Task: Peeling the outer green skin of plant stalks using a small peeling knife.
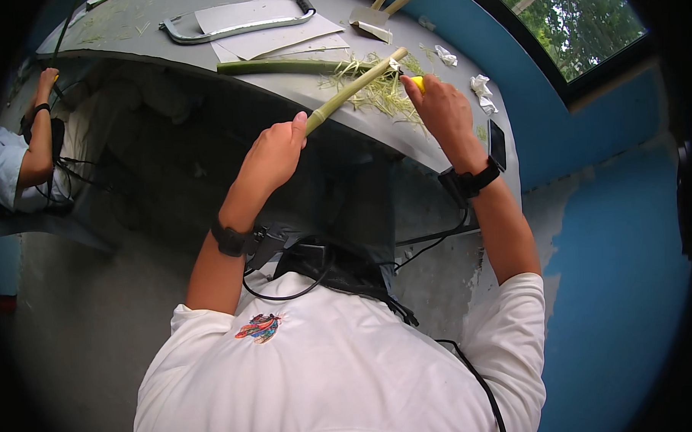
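Observation:
My left hand (pixel 274 154) is closed around the lower end of a pale green bamboo stick (pixel 342 96), which slants up to the right over the table edge. My right hand (pixel 443 112), at the stick's far end, is closed on a yellow-handled tool (pixel 418 83). The tool's working end is small and partly hidden, so its kind does not show. Behind the stick, a darker green bamboo stalk (pixel 280 67) lies along the table (pixel 427 144). Thin green shavings (pixel 384 96) are heaped under and beside the stick's far end.
A hacksaw (pixel 237 33) lies partly on white paper sheets (pixel 279 43). Crumpled tissues (pixel 482 88) and a dark phone (pixel 497 144) are near the right edge. At left, another person's arm (pixel 39 154) holds a thin dark rod. A blue wall (pixel 606 230) stands right.

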`<control>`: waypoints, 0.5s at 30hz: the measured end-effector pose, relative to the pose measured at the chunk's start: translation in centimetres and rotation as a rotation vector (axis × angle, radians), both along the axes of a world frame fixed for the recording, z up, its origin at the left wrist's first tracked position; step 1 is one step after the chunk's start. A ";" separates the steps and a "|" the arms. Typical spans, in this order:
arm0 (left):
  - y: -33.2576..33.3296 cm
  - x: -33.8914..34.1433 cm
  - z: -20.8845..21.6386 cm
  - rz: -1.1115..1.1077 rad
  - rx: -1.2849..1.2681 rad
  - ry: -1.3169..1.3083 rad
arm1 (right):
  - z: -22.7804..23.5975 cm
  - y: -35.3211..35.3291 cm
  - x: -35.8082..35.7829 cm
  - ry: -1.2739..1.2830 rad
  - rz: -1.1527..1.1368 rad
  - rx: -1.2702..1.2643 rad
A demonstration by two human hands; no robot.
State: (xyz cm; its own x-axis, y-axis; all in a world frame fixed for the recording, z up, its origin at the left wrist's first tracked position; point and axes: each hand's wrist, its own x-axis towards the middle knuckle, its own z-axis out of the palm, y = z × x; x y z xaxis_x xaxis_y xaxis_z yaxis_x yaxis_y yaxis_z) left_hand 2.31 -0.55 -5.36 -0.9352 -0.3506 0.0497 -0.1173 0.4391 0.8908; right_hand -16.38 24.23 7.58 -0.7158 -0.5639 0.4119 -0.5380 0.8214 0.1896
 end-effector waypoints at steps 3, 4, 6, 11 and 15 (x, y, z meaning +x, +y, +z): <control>-0.1 0.3 -0.1 0.012 0.039 -0.018 | 2.1 0.9 0.2 0.007 -0.003 -0.096; -0.2 0.2 -0.2 0.021 0.054 -0.022 | 3.0 0.6 0.9 0.000 0.013 -0.146; 0.0 0.1 0.3 0.014 0.032 0.014 | 3.2 -0.6 3.1 -0.171 0.087 -0.160; 0.3 -0.3 0.8 0.022 -0.042 0.008 | 0.4 -3.3 6.9 -0.286 0.180 -0.075; 1.6 -0.1 1.2 0.100 -0.223 0.046 | -0.8 -4.2 7.6 -0.308 0.218 -0.048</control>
State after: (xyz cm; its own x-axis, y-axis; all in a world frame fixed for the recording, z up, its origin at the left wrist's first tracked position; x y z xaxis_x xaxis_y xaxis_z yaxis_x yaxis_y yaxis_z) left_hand 2.16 1.02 -4.19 -0.8914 -0.4170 0.1777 -0.1317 0.6134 0.7787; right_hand -8.80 20.03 6.76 -0.6758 -0.7016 0.2261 -0.7266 0.6857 -0.0439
